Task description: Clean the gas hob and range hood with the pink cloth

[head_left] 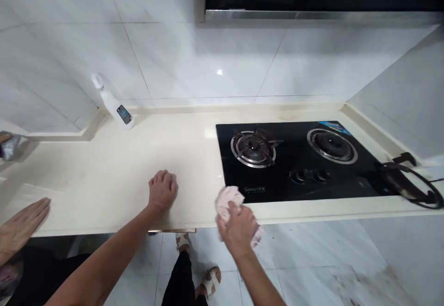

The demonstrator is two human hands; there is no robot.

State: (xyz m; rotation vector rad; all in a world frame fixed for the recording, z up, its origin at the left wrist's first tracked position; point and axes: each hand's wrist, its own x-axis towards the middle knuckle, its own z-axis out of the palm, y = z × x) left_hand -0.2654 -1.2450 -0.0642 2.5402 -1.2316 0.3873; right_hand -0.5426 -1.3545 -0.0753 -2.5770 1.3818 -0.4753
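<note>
Pink cloth (230, 196) is grasped by right fingers (233, 210); left fingers (162, 175) rest released; stained back edge of bench (187, 144) seems unfinished.

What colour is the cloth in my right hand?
The cloth is pale pink; the head view shows it.

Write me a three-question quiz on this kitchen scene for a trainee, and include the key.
1. Which of the camera wearer's hands holds the pale cloth?
2. True or false: the spray bottle stands on the hob.
3. Fill in the blank: the camera wearer's left hand rests on the ____.

Key:
1. The right hand.
2. False; the spray bottle is off to the side, near the wall.
3. Countertop.
</note>
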